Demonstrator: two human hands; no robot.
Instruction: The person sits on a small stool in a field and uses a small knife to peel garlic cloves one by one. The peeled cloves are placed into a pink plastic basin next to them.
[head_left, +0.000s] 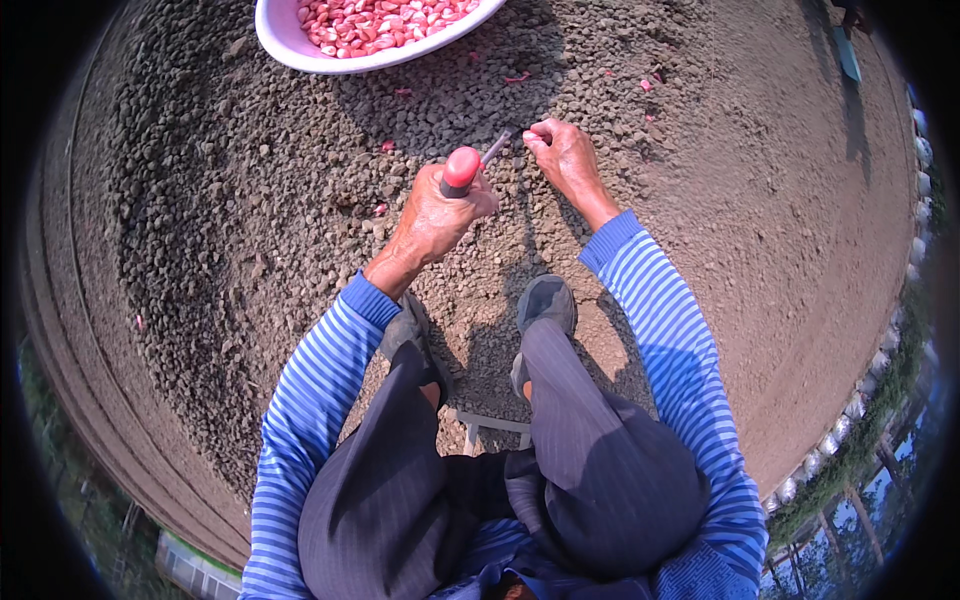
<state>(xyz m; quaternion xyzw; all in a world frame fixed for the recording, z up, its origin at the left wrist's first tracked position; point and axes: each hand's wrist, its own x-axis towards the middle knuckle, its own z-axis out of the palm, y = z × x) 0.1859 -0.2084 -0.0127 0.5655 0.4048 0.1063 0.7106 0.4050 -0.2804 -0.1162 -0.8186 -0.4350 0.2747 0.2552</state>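
My left hand (439, 214) is wrapped around the red-and-black handle of a hand tool, possibly a screwdriver (460, 166). Its thin metal shaft points forward and right, the tip close to the soil by my right fingers; whether it touches the ground I cannot tell. Between the thumb and fingertips of my right hand (568, 159) is a pink clove (532, 136), held just right of the tip. Ahead of both hands, a pale basin (281, 41) holds many pink-coated cloves (386, 26), seemingly garlic; the top of the frame cuts it off. Crumbly soil (300, 187) lies beneath everything.
Pink scraps (517, 78) and another pink piece (646, 85) dot the soil. A low stool frame (491, 424) shows between my shoes (547, 304). At far upper right are part of another person (851, 19) and a teal object (847, 56). White bags (829, 442) line the right edge.
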